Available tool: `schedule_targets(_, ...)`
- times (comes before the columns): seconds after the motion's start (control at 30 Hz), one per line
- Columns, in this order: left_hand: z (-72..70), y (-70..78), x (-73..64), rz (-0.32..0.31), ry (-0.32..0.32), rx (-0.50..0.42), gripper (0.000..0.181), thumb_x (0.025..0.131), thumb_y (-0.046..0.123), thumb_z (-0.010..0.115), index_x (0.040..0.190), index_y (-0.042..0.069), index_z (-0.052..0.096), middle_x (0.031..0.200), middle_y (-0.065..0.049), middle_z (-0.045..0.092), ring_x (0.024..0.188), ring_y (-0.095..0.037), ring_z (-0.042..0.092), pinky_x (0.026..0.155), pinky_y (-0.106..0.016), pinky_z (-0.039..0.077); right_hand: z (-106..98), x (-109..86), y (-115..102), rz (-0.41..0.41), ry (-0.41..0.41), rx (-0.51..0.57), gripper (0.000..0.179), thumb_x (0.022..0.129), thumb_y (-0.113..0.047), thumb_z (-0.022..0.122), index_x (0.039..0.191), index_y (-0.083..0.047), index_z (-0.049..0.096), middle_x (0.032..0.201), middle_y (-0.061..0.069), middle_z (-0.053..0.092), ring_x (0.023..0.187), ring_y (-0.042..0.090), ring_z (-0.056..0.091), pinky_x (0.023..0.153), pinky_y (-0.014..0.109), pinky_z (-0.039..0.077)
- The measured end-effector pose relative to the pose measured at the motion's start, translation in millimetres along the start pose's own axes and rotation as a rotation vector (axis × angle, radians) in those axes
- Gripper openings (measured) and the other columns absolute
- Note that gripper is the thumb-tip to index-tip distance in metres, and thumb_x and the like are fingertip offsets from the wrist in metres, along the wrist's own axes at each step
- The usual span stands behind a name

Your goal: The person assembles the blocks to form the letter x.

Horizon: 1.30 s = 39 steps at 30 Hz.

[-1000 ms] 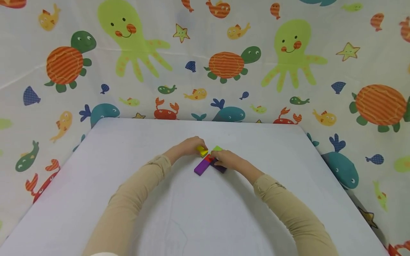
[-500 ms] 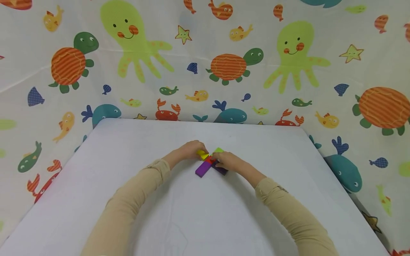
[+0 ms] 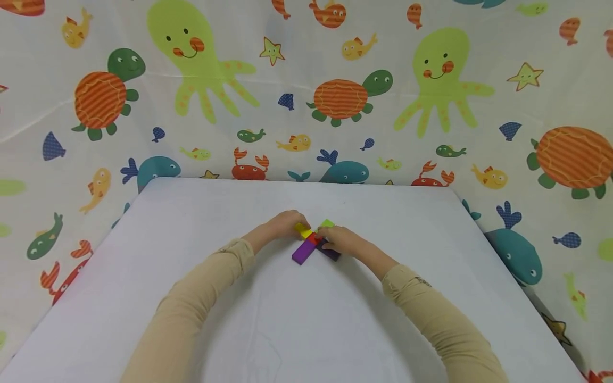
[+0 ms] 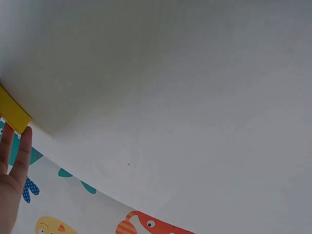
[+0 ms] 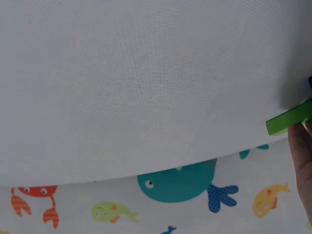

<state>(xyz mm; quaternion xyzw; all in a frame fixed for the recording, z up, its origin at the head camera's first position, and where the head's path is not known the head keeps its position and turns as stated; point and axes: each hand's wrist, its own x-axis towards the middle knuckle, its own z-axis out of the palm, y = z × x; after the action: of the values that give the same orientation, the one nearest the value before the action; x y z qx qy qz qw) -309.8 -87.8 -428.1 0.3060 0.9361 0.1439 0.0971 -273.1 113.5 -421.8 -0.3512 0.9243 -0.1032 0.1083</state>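
Mid-table, several coloured wooden blocks lie together in a cross-like cluster. My left hand (image 3: 287, 223) pinches the yellow block (image 3: 303, 230), whose near end meets the small red block (image 3: 313, 238). In the left wrist view, fingertips (image 4: 25, 134) touch the yellow block's edge. A purple block (image 3: 304, 252) extends toward me from the red one. My right hand (image 3: 341, 240) curls over the cluster's right side and holds the green block (image 5: 291, 118), its fingers against the far side. Its thumb lies by a dark block (image 3: 329, 252). The right palm hides part of the blocks.
A white cloth-covered table (image 3: 306, 319) spreads around the blocks. Its far edge meets a hanging cloth (image 3: 287, 80) printed with sea animals. Both sleeved forearms reach in from the front.
My left hand has moved slightly toward the cluster, bringing the yellow block up to the red one. My right hand stays nearly where it was over the blocks.
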Motion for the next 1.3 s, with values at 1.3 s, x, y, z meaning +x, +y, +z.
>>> schedule_targets(1.3, -11.1, 12.2, 13.9, -0.071, -0.087, 0.030, 0.030, 0.076, 0.010, 0.077, 0.106, 0.008, 0.072, 0.110, -0.007, 0.068, 0.107, -0.023, 0.055, 0.100, -0.035, 0.043, 1.0, -2.0, -4.2, 0.011, -0.002, -0.026, 0.033, 0.091, -0.013, 0.061, 0.122, -0.004, 0.059, 0.132, 0.015, 0.056, 0.123, 0.028, 0.053, 0.103, 0.039, 0.043)
